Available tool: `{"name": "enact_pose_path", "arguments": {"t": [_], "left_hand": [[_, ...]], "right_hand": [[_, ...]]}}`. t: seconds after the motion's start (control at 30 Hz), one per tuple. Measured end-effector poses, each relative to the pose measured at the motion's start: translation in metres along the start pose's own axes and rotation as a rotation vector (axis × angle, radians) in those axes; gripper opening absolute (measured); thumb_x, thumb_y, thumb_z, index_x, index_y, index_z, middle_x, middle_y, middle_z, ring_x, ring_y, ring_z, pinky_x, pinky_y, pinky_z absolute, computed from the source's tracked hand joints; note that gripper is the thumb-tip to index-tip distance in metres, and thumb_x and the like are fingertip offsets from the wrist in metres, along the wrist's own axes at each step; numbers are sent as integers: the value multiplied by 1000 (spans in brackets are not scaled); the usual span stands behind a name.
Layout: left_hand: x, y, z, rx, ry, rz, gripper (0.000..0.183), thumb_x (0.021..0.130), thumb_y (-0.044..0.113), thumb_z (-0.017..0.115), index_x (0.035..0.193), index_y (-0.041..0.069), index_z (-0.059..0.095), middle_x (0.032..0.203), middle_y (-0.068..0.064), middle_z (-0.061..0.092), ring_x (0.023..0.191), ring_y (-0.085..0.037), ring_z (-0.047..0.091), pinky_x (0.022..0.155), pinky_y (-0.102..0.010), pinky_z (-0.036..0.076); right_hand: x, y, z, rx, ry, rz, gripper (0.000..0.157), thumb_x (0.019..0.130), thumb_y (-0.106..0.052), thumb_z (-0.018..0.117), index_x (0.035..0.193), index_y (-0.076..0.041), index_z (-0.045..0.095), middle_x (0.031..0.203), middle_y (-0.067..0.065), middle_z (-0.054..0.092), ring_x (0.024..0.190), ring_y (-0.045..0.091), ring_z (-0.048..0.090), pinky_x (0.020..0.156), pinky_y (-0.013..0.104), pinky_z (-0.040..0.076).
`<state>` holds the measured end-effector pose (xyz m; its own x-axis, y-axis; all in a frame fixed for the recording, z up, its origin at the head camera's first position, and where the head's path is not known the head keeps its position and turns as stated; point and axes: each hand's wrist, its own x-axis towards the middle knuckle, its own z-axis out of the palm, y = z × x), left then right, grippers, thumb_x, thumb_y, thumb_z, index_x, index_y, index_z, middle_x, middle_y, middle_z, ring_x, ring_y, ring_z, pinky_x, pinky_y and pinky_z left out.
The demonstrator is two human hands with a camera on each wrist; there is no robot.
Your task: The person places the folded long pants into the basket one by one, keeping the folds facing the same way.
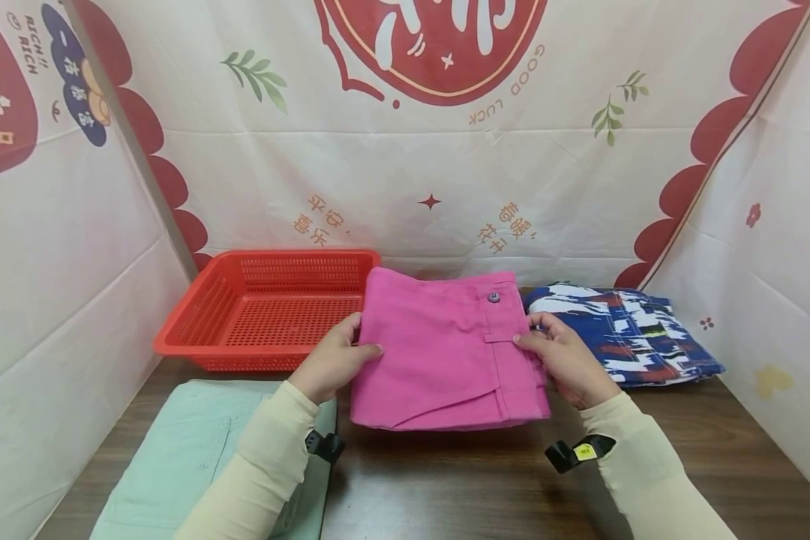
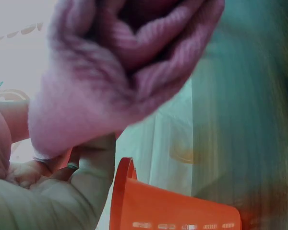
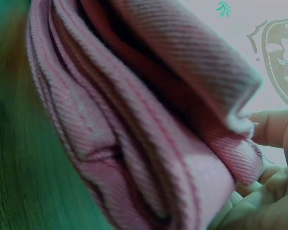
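Folded pink pants (image 1: 439, 349), with a dark button and a belt loop at the waistband, are held up above the table between both hands. My left hand (image 1: 334, 360) grips their left edge, thumb on top and fingers behind. On the opposite edge, my right hand (image 1: 563, 356) pinches the waistband near the belt loop. The left wrist view shows the rounded fold of the pants (image 2: 81, 100) against the left palm (image 2: 53, 196). Stacked layers of the pants (image 3: 149, 129) fill the right wrist view, the right hand (image 3: 273, 191) beside them.
A red plastic basket (image 1: 270, 350) stands at the back left. Folded light green pants (image 1: 175, 442) lie at the front left, under the left forearm. A folded blue, white and red patterned garment (image 1: 628, 337) rests at the back right. Printed cloth walls (image 1: 405, 172) enclose the wooden table (image 1: 445, 487).
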<state>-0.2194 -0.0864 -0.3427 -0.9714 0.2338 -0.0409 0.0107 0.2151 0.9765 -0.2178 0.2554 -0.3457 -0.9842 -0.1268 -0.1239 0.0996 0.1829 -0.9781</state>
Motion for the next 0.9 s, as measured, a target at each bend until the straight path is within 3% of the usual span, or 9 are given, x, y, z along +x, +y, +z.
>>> {"name": "enact_pose_path", "arguments": {"t": [0.5, 0.9], "left_hand": [[0, -2, -13, -44, -11, 20, 50, 94, 2, 60, 141, 6, 45, 128, -17, 56, 105, -29, 61, 87, -45, 53], [-4, 0, -21, -83, -12, 32, 48, 94, 0, 57, 140, 5, 44, 125, -20, 56, 100, -29, 63, 81, -44, 55]], "right_hand": [[1, -7, 12, -31, 47, -73, 28, 102, -15, 54, 124, -3, 42, 99, 5, 67, 78, 15, 64, 63, 29, 55], [1, -13, 20, -52, 61, -103, 29, 103, -14, 53, 126, -1, 42, 108, 11, 64, 82, 16, 62, 65, 29, 54]]}}
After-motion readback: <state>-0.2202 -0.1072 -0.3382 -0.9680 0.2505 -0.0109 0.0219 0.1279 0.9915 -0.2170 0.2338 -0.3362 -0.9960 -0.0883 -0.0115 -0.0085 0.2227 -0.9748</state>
